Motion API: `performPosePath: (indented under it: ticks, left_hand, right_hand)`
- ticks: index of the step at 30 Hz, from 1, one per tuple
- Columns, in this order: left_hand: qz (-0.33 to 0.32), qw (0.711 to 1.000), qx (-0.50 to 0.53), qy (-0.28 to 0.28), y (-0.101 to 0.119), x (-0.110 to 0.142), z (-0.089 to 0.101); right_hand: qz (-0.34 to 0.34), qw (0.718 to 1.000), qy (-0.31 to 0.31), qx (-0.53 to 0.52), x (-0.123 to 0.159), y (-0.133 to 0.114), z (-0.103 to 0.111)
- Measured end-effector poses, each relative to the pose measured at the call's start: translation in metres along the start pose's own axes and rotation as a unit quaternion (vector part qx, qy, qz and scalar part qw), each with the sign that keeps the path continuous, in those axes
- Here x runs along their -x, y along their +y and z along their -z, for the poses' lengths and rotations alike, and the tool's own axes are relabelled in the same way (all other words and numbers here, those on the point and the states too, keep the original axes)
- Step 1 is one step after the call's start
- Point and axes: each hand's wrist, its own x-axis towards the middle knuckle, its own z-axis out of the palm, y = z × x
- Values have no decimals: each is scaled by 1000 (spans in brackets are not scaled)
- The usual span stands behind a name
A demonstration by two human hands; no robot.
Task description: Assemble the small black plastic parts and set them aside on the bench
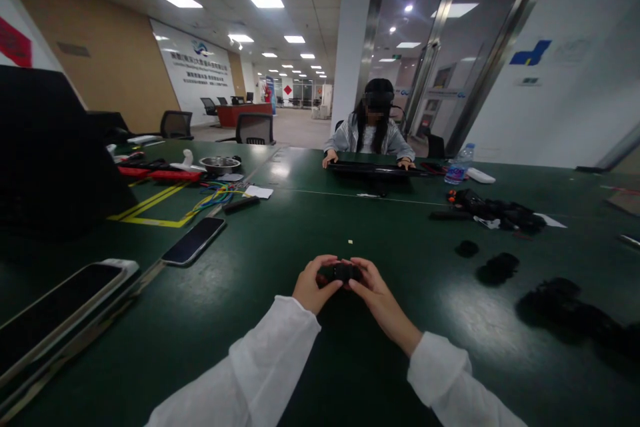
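Observation:
A small black rounded part [343, 272] is held between my two hands, low over the green table [280, 233]. My left hand [315, 282] grips its left end, with the thumb along the near side and the fingers curled over the far side. On the right end, my right hand [375, 287] closes with thumb and fingertips in the same way. Both hands cover much of the part, so its exact kind cannot be made out. Beyond my hands lies a tiny pale square [351, 241].
To the right lie a round black piece [467, 249], a second dark piece [501, 267] and a larger black object [570, 307]. A phone [196, 241] and coloured cables [220, 195] are left. Across the table a person [373, 123] holds a flat black panel [377, 171] beside a bottle [460, 165].

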Motion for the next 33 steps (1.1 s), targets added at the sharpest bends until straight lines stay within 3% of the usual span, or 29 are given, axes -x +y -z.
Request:
performPosePath:
  ticks: [8,13,20,33]
  left_hand:
    - [-21,999,32,-25,-4,0,0]
    - [-60,998,15,-21,1,0,2]
    - [-11,999,36,-7,-3,-1,-1]
    - [50,996,65,-19,0,0,-3]
  right_hand:
    - [3,997,2,81,-6,1,16]
    - [8,999,14,52,-7,2,16]
    - [24,1000,11,-1,-9,7,18]
    - [7,1000,-16,8,-3,-3,14]
